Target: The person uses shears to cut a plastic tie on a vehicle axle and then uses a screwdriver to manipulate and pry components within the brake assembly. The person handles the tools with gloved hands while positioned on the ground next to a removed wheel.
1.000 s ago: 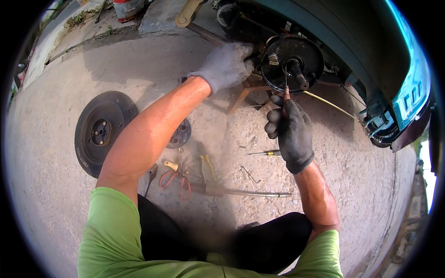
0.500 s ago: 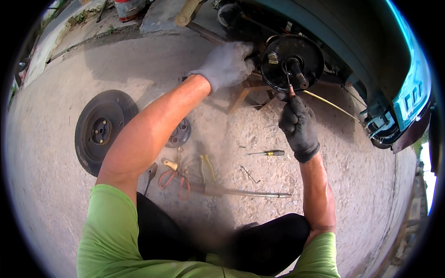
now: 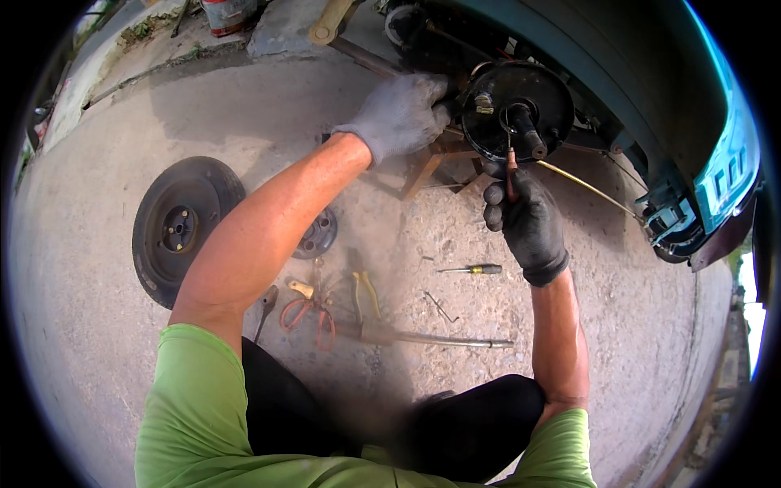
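A round black brake backing plate (image 3: 492,134) with a hub shaft (image 3: 530,137) jutting from its middle is mounted under the vehicle. My left hand (image 3: 399,114), in a grey glove, is closed at the plate's left edge; its fingertips are in shadow, so what they grip is unclear. Below the plate my right hand (image 3: 533,228), in a dark glove, holds a thin pick-like tool with a reddish-brown handle (image 3: 512,177). Its thin metal shaft points up to the base of the hub shaft. Two of that hand's fingers are curled loosely away from the handle.
On the concrete lie a wheel with tyre (image 3: 185,228), a round metal drum (image 3: 317,236), a screwdriver (image 3: 476,269), yellow-handled pliers (image 3: 366,294), red-handled scissors (image 3: 306,313) and a long metal bar (image 3: 455,341). A blue body panel (image 3: 724,154) overhangs at right.
My right hand has shifted slightly and its fingers have loosened, showing more of the tool's handle. My left hand stays at the plate's edge.
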`<state>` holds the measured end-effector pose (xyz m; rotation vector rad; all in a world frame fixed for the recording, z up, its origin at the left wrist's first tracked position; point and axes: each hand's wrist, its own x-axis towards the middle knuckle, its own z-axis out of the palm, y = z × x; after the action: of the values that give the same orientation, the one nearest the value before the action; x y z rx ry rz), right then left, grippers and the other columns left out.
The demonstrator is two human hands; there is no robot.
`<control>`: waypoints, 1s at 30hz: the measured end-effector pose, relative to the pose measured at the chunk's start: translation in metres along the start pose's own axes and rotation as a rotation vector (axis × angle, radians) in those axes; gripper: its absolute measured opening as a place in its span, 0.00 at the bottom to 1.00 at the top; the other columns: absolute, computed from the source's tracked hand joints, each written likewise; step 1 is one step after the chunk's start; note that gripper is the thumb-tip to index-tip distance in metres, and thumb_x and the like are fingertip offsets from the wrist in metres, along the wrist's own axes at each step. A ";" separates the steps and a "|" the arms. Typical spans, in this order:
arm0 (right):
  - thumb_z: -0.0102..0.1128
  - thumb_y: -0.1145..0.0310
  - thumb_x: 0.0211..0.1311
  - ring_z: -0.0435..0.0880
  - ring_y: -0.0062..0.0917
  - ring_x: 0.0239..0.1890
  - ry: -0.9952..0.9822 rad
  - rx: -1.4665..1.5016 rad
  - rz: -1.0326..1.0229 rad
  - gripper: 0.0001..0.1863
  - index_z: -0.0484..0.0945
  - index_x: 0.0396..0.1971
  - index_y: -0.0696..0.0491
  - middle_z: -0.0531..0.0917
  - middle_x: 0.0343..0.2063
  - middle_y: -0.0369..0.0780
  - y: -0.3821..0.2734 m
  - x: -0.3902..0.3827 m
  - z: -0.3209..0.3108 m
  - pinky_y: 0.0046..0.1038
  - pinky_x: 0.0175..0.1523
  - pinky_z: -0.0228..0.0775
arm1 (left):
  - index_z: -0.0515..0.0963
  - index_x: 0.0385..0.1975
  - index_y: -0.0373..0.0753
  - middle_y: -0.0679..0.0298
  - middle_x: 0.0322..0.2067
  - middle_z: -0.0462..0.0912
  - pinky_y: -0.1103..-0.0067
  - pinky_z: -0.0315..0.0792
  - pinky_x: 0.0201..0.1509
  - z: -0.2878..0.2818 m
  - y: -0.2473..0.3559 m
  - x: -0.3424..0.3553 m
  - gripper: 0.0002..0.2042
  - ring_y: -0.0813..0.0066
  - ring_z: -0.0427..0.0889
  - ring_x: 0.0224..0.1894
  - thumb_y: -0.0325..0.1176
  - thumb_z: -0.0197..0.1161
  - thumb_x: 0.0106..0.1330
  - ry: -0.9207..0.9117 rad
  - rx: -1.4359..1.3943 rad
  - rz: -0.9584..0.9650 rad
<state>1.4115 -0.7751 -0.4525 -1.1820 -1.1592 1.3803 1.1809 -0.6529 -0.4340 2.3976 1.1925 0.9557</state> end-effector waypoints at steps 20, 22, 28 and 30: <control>0.64 0.67 0.68 0.85 0.16 0.27 0.516 -0.522 -0.362 0.12 0.79 0.42 0.60 0.87 0.28 0.39 0.004 0.007 0.026 0.17 0.32 0.74 | 0.81 0.42 0.38 0.49 0.42 0.84 0.60 0.76 0.51 0.003 0.001 0.000 0.14 0.46 0.82 0.46 0.40 0.57 0.67 0.056 -0.009 0.011; 0.64 0.65 0.68 0.80 0.13 0.24 0.494 -0.462 -0.267 0.13 0.79 0.43 0.60 0.83 0.24 0.35 -0.006 0.006 0.025 0.17 0.30 0.71 | 0.82 0.43 0.38 0.49 0.42 0.84 0.60 0.77 0.52 0.000 0.002 0.001 0.14 0.47 0.82 0.46 0.40 0.57 0.67 0.040 0.031 0.013; 0.59 0.59 0.71 0.73 0.11 0.21 0.367 -0.329 -0.121 0.15 0.81 0.42 0.57 0.76 0.22 0.32 0.007 -0.005 0.030 0.19 0.26 0.66 | 0.83 0.46 0.41 0.51 0.43 0.85 0.61 0.78 0.52 0.018 -0.033 0.001 0.15 0.48 0.83 0.47 0.40 0.57 0.67 0.087 0.217 0.128; 0.59 0.59 0.71 0.74 0.11 0.22 0.276 -0.435 0.010 0.15 0.81 0.43 0.57 0.77 0.21 0.33 0.038 -0.018 0.006 0.20 0.27 0.67 | 0.82 0.45 0.39 0.48 0.43 0.84 0.59 0.77 0.52 0.019 -0.027 0.002 0.15 0.45 0.82 0.48 0.39 0.56 0.66 0.066 0.189 0.141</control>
<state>1.4043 -0.7971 -0.4881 -1.6278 -1.2875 0.9540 1.1791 -0.6343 -0.4608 2.6475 1.1984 1.0131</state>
